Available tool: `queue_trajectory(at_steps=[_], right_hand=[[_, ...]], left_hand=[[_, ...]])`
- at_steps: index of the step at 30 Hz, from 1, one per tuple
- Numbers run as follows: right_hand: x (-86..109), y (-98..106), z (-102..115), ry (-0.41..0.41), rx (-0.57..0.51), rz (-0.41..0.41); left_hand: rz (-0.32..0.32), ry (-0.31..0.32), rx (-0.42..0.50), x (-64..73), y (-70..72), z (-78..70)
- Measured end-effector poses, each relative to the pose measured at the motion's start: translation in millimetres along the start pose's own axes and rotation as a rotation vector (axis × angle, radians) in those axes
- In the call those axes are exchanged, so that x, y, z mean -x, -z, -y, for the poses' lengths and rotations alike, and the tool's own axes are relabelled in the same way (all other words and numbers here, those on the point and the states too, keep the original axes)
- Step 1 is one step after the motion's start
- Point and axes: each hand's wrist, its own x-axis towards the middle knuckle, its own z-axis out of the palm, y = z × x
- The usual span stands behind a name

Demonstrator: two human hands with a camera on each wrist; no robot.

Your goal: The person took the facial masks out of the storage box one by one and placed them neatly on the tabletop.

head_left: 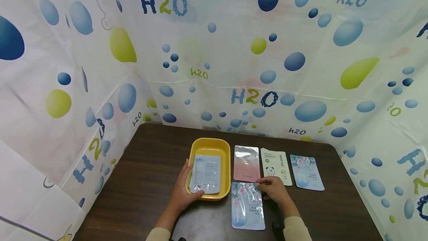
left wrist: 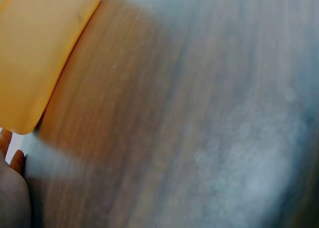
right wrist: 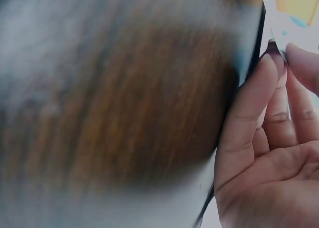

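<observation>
My left hand (head_left: 182,190) holds the yellow plastic tray (head_left: 227,166) at its near left corner, thumb along the front rim and fingers against the left side. Inside the tray lies a pale blue-grey sheet mask packet (head_left: 207,174), printed back up. My right hand (head_left: 274,189) pinches the upper right corner of a blue floral sheet mask packet (head_left: 247,207), which lies just right of the tray's near end. In the right wrist view, the thumb and forefinger (right wrist: 269,71) meet at the packet's edge. The left wrist view shows mostly tabletop and the tray's side (left wrist: 45,53).
Behind the pinched packet lies a silver-and-pink packet (head_left: 246,163). A cream packet with a panda (head_left: 277,166) and another blue floral packet (head_left: 307,172) follow to its right. The dark wooden table (head_left: 153,159) is surrounded by a spotted curtain (head_left: 214,47).
</observation>
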Motion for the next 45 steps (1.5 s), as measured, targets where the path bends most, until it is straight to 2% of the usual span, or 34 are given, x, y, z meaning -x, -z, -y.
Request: queue_trajectory(at_steps=[7,11,32,38,45], right_hand=[[3.0,-0.1,0.4,-0.004,0.056,-0.067],[4.6,0.1,-0.2,0.002,0.054,-0.116],[5.5,-0.4,5.5,0.009,-0.144,-0.215],[6.3,2.1,11.6,0.027,-0.185,-0.248],[7.8,4.8,19.8,0.067,-0.229,-0.250]], left_hand=[[0.003,-0.003,0.013,-0.1,-0.1,-0.4],[0.005,-0.010,0.013,-0.2,-0.2,1.2],[0.002,-0.003,0.015,-0.2,0.9,-0.3],[-0.001,-0.010,0.014,-0.2,0.7,0.1],[-0.004,0.000,0.015,0.5,0.6,-0.5]])
